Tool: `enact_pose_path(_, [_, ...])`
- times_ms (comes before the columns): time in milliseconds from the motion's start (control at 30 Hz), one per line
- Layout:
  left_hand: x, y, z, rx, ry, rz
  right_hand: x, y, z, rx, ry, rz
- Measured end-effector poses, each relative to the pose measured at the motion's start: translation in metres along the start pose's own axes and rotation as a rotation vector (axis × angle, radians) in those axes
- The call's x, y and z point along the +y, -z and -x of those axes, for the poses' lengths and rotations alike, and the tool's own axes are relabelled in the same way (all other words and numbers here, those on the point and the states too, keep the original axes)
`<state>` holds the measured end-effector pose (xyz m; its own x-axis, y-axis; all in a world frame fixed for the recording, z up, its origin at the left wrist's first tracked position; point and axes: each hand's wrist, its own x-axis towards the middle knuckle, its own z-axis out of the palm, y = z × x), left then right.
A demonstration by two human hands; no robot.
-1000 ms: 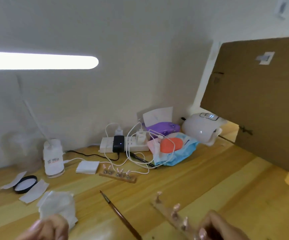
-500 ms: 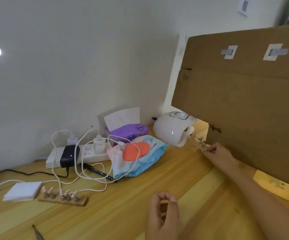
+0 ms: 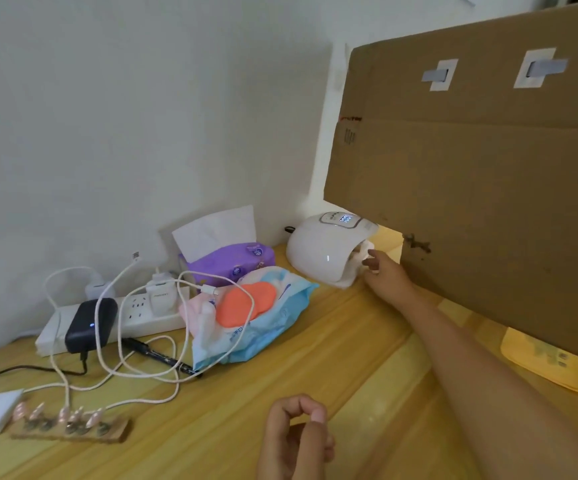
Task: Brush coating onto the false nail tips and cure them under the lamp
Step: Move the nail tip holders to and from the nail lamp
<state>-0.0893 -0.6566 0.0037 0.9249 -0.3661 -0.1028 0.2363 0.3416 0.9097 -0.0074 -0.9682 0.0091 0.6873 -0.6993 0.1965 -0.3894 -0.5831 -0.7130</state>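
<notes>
The white curing lamp (image 3: 325, 251) stands at the back of the wooden table, its display lit. My right hand (image 3: 379, 270) reaches to the lamp's open mouth; its fingertips are at the opening and partly hidden. The strip of nail tips it carried is out of sight. My left hand (image 3: 296, 438) hovers at the bottom centre, fingers loosely curled with thumb touching forefinger, holding nothing. A second wooden holder with several pink nail tips (image 3: 69, 422) lies at the lower left.
A large cardboard panel (image 3: 471, 188) stands on the right, close to my right arm. Purple tissue box (image 3: 232, 261), blue wipes pack (image 3: 256, 320), power strip (image 3: 135, 317) with tangled cables and a dark pen (image 3: 163, 356) crowd the back left. Yellow paper (image 3: 544, 362) lies under the panel.
My view turned right and closer. My right hand carried the strip of nail tips from the table front to the lamp's mouth; the strip is no longer visible. My left hand stayed low.
</notes>
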Motion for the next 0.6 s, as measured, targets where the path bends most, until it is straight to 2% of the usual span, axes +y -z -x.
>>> enact_pose_path(67, [-0.002,0.001,-0.001,-0.012,0.006,0.002,0.003,0.003,0.001,0.089,-0.028,-0.047])
enact_pose_path(133, [-0.003,0.002,-0.003,-0.018,0.004,0.018,0.000,0.007,0.000,0.263,-0.035,-0.132])
enact_pose_path(233, [-0.005,0.003,-0.006,-0.012,0.003,0.046,-0.015,0.015,-0.005,0.507,0.068,-0.254])
enact_pose_path(300, [-0.007,0.001,-0.006,-0.011,-0.001,0.037,-0.028,0.016,-0.013,0.503,0.180,-0.170])
enact_pose_path(400, [-0.007,-0.002,-0.006,0.046,-0.026,-0.005,-0.046,0.008,-0.032,0.352,0.299,0.160])
enact_pose_path(500, [-0.008,-0.009,-0.007,0.073,-0.075,0.003,-0.058,0.001,-0.047,0.293,0.304,0.562])
enact_pose_path(600, [-0.017,-0.013,-0.011,0.150,-0.082,-0.003,-0.064,-0.002,-0.052,0.298,0.255,0.693])
